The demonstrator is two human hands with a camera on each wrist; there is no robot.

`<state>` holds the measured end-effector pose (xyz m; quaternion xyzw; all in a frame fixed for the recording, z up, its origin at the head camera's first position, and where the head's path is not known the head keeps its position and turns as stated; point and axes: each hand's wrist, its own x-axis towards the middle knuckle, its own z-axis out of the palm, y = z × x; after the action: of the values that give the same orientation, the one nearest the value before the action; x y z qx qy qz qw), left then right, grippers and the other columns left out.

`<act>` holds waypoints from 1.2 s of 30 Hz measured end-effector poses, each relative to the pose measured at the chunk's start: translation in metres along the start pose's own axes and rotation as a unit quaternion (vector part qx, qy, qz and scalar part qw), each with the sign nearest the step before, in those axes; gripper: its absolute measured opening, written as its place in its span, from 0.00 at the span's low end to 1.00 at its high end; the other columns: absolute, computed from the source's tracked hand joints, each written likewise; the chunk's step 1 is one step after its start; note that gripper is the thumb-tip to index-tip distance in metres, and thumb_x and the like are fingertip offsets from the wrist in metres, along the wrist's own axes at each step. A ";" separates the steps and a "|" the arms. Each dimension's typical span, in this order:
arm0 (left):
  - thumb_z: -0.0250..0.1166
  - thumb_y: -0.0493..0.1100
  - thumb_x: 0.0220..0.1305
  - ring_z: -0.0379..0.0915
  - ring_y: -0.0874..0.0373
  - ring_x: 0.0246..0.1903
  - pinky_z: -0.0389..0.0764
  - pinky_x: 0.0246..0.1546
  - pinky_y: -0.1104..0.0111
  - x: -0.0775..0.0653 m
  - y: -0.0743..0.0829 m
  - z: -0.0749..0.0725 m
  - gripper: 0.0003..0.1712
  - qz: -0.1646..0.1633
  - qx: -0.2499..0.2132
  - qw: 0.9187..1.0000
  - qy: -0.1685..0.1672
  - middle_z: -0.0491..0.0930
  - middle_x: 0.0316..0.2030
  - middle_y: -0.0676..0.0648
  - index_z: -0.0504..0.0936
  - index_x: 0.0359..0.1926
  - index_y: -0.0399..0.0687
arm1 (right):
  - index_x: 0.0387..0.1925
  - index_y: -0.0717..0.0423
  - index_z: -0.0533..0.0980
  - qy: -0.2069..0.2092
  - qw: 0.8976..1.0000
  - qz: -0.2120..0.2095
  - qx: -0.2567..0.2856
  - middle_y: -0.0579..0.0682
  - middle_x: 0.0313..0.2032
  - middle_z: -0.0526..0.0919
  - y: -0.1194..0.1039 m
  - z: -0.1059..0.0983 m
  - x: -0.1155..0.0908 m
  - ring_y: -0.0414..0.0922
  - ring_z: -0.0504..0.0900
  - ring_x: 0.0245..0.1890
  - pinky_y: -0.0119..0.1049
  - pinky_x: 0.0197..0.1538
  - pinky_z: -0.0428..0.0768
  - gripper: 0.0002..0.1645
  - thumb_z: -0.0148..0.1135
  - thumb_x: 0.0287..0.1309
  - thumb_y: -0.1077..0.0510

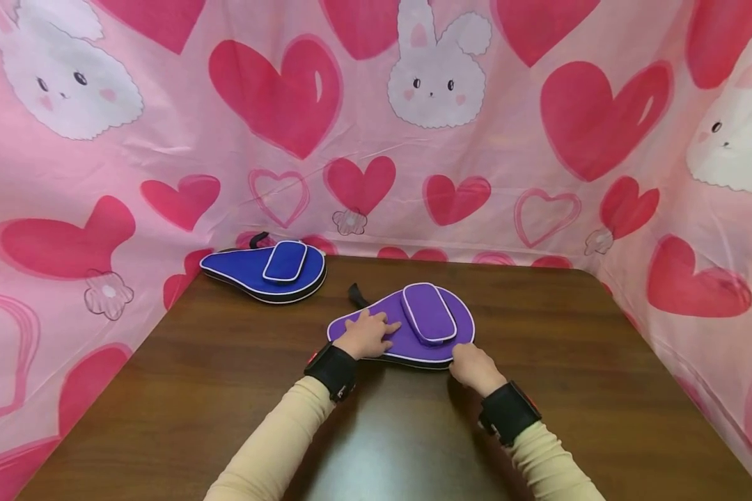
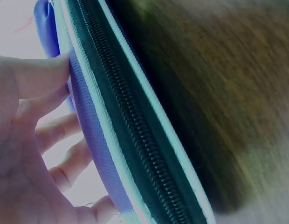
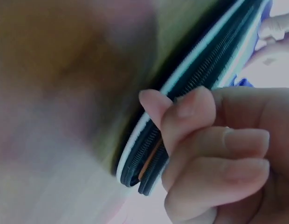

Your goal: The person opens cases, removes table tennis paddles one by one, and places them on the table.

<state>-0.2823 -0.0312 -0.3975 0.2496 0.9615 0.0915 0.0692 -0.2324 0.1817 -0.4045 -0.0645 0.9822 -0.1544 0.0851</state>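
A purple table tennis paddle case with white piping lies on the table, its raised pocket facing up. My left hand rests on its narrow end with fingers spread over the top. The left wrist view shows the closed zipper along the black side. At the wide end, my right hand has its fingers curled and pinches the zipper pull, which the fingertips hide. Beside those fingers, the zipper stands parted, with an orange strip showing inside.
A blue paddle case of the same shape lies at the table's far left corner. A black strap sticks out behind the purple case. Pink cloth with hearts and rabbits hangs around the wooden table.
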 end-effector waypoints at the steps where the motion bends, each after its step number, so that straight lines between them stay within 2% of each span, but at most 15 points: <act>1: 0.63 0.45 0.66 0.63 0.41 0.53 0.66 0.50 0.35 -0.001 0.000 0.001 0.26 0.002 -0.002 1.000 0.004 0.74 0.52 0.43 0.76 0.65 0.55 | 0.16 0.58 0.69 -0.008 1.000 0.006 0.003 0.50 0.16 0.72 0.001 -0.001 0.002 0.45 0.73 0.17 0.37 0.22 0.70 0.15 0.53 0.55 0.70; 4: 0.63 0.43 0.66 0.64 0.42 0.53 0.67 0.50 0.35 -0.003 -0.003 0.003 0.25 0.010 -0.005 1.000 0.009 0.75 0.54 0.43 0.76 0.64 0.55 | 0.16 0.59 0.71 -0.015 1.000 0.017 0.001 0.50 0.15 0.73 0.002 -0.003 0.008 0.46 0.75 0.17 0.37 0.22 0.71 0.15 0.52 0.56 0.71; 8: 0.62 0.39 0.65 0.64 0.40 0.56 0.67 0.52 0.37 -0.007 -0.002 0.000 0.26 0.029 -0.011 1.000 -0.006 0.73 0.59 0.41 0.76 0.64 0.53 | 0.18 0.60 0.72 -0.003 1.000 0.027 -0.012 0.53 0.18 0.75 0.005 -0.009 0.018 0.49 0.78 0.20 0.41 0.24 0.75 0.14 0.50 0.56 0.71; 12: 0.64 0.38 0.63 0.67 0.40 0.56 0.68 0.57 0.49 -0.012 0.002 -0.002 0.27 0.072 0.012 0.997 -0.016 0.73 0.60 0.38 0.76 0.64 0.50 | 0.20 0.62 0.73 0.004 0.999 0.047 -0.026 0.59 0.26 0.78 0.010 -0.014 0.033 0.52 0.79 0.26 0.45 0.27 0.77 0.13 0.49 0.57 0.71; 16: 0.67 0.40 0.61 0.73 0.45 0.49 0.70 0.54 0.60 -0.015 0.009 -0.001 0.26 0.104 0.044 0.994 -0.010 0.77 0.51 0.39 0.78 0.62 0.48 | 0.23 0.65 0.75 0.019 0.998 0.057 -0.029 0.65 0.34 0.81 0.016 -0.015 0.047 0.58 0.81 0.32 0.50 0.32 0.79 0.13 0.47 0.59 0.70; 20: 0.70 0.44 0.58 0.75 0.48 0.40 0.75 0.45 0.62 -0.015 0.018 0.002 0.27 0.095 0.055 0.994 -0.002 0.77 0.40 0.42 0.80 0.60 0.49 | 0.30 0.70 0.78 0.049 0.997 0.054 -0.028 0.70 0.39 0.81 0.020 -0.013 0.056 0.65 0.82 0.39 0.56 0.38 0.79 0.14 0.46 0.61 0.69; 24: 0.71 0.47 0.57 0.76 0.47 0.41 0.76 0.44 0.62 -0.014 0.026 0.002 0.28 0.071 0.062 0.996 -0.002 0.77 0.41 0.42 0.80 0.60 0.50 | 0.33 0.72 0.78 0.062 0.996 0.048 -0.032 0.71 0.39 0.81 0.022 -0.011 0.055 0.66 0.82 0.39 0.58 0.37 0.79 0.14 0.45 0.61 0.70; 29: 0.71 0.48 0.57 0.76 0.48 0.43 0.75 0.47 0.62 -0.013 0.029 -0.001 0.29 0.054 0.067 0.996 -0.018 0.77 0.44 0.42 0.79 0.61 0.52 | 0.30 0.71 0.77 0.059 0.997 0.026 -0.033 0.69 0.36 0.81 0.017 -0.010 0.041 0.65 0.82 0.36 0.56 0.33 0.80 0.12 0.46 0.60 0.71; 36: 0.71 0.47 0.58 0.76 0.49 0.42 0.75 0.46 0.63 -0.015 0.030 -0.006 0.29 0.055 0.069 0.996 -0.024 0.77 0.43 0.42 0.79 0.61 0.51 | 0.23 0.68 0.74 0.059 0.997 -0.025 -0.042 0.65 0.27 0.79 0.002 -0.004 0.023 0.60 0.81 0.29 0.52 0.29 0.79 0.10 0.50 0.57 0.73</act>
<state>-0.2566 -0.0136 -0.3842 0.3088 0.9483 0.0231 0.0695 -0.2557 0.1811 -0.4046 -0.0832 0.9892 -0.1190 0.0202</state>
